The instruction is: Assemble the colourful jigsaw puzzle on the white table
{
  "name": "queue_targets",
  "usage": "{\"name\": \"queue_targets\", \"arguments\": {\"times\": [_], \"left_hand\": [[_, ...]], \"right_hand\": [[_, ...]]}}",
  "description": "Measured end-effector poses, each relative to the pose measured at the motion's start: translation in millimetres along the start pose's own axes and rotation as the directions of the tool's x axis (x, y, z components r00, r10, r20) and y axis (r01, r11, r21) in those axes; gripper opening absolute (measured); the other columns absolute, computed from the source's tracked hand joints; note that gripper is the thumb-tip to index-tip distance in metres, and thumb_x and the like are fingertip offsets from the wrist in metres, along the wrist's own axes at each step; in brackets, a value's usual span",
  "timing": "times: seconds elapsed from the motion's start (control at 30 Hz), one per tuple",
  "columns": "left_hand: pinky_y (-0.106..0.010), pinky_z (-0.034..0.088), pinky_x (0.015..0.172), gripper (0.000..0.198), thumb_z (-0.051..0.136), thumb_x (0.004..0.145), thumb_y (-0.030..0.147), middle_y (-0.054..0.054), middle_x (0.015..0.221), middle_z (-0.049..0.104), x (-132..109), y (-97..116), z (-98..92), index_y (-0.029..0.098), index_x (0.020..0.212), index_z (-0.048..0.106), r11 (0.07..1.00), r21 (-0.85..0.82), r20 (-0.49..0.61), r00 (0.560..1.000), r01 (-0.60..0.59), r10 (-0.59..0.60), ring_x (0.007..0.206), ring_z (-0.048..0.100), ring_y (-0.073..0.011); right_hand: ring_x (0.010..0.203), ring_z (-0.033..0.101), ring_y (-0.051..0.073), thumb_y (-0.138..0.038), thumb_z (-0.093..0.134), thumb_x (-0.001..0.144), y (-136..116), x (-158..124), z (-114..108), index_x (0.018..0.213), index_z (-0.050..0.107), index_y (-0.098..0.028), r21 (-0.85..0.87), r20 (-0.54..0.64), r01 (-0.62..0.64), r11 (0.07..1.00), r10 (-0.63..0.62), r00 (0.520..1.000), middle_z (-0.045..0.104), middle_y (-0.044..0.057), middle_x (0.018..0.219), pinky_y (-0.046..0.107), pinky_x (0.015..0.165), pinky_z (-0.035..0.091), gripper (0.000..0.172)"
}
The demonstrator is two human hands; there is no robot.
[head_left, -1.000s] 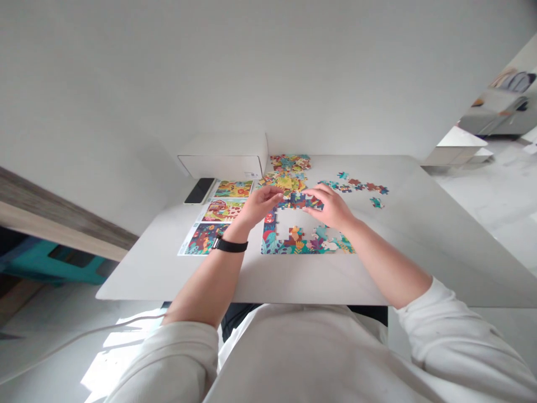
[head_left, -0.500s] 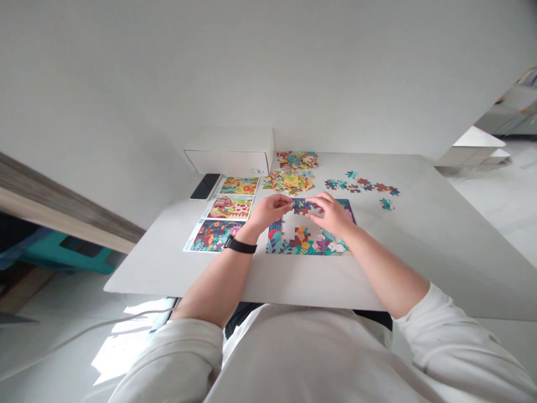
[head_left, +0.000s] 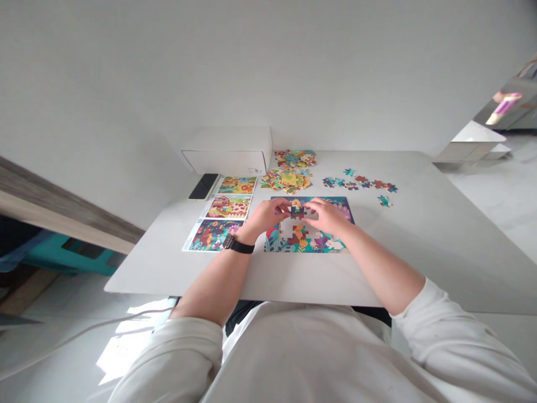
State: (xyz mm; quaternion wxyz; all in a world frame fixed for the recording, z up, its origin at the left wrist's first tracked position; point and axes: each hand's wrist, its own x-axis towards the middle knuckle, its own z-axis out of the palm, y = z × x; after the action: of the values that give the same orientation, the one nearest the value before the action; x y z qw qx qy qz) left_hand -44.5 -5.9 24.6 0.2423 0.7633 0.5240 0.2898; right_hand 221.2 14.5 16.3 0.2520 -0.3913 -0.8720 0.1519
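Note:
A partly built colourful jigsaw puzzle (head_left: 312,242) lies on the white table (head_left: 293,274), with gaps in its middle. My left hand (head_left: 266,215) and my right hand (head_left: 327,215) meet over the puzzle's centre. Both pinch a small cluster of joined puzzle pieces (head_left: 298,211) between their fingertips, low over the gap. A black watch (head_left: 238,245) sits on my left wrist.
Loose piece piles (head_left: 289,170) lie behind the puzzle, and a scattered row of pieces (head_left: 361,183) at the right. Three picture cards (head_left: 222,210) lie left of the puzzle, with a black phone (head_left: 203,186) and a white box (head_left: 229,151) behind them.
Both hands have come down and nearer with the joined pieces, from the puzzle's far edge to its middle. The camera view has shifted slightly.

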Motion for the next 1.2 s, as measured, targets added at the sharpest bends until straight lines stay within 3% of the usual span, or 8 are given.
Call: {"name": "queue_targets", "arguments": {"times": [0.4,0.83,1.03,1.2], "left_hand": [[-0.028,0.056,0.084,0.027,0.072,0.091,0.024,-0.001,0.102,0.084,-1.6,9.8,-0.6,0.024,0.118,0.078,0.988,0.148,0.05,0.998,-0.034,0.027,0.087,0.076,-0.0184],[-0.029,0.058,0.085,0.03,0.07,0.089,0.016,-0.002,0.102,0.084,-0.9,12.9,12.0,0.024,0.116,0.078,0.982,0.185,0.125,0.992,-0.047,0.024,0.092,0.077,-0.0214],[-0.03,0.058,0.086,0.033,0.069,0.09,0.017,-0.003,0.105,0.084,-0.9,10.9,12.9,0.026,0.12,0.079,0.977,0.211,0.101,0.995,-0.035,0.014,0.093,0.077,-0.0217],[-0.032,0.058,0.09,0.031,0.069,0.095,0.024,-0.004,0.106,0.084,-0.5,4.2,6.3,0.025,0.124,0.08,0.97,0.239,0.0,0.999,0.049,-0.051,0.097,0.078,-0.0239]], "right_hand": [[0.094,0.077,0.023,-0.016,0.079,0.091,5.5,3.3,9.7,0.139,0.071,-0.021,0.054,0.069,-0.064,0.996,0.06,0.996,0.081,0.009,0.117,0.039,0.091,0.062,0.049],[0.129,0.071,0.029,-0.013,0.075,0.09,9.0,0.1,7.7,0.14,0.072,-0.022,-0.027,0.183,-0.021,0.999,0.026,0.983,0.074,0.012,0.141,0.042,0.111,0.056,0.05],[0.124,0.072,0.028,-0.012,0.072,0.092,7.5,-0.9,7.7,0.14,0.071,-0.022,-0.034,0.169,-0.042,0.999,0.047,0.984,0.073,0.012,0.14,0.041,0.108,0.057,0.049],[0.108,0.075,0.025,-0.017,0.071,0.097,6.5,-0.8,4.0,0.14,0.071,-0.019,-0.019,0.12,-0.092,0.996,0.093,0.988,0.074,0.014,0.132,0.04,0.102,0.059,0.044]]}}
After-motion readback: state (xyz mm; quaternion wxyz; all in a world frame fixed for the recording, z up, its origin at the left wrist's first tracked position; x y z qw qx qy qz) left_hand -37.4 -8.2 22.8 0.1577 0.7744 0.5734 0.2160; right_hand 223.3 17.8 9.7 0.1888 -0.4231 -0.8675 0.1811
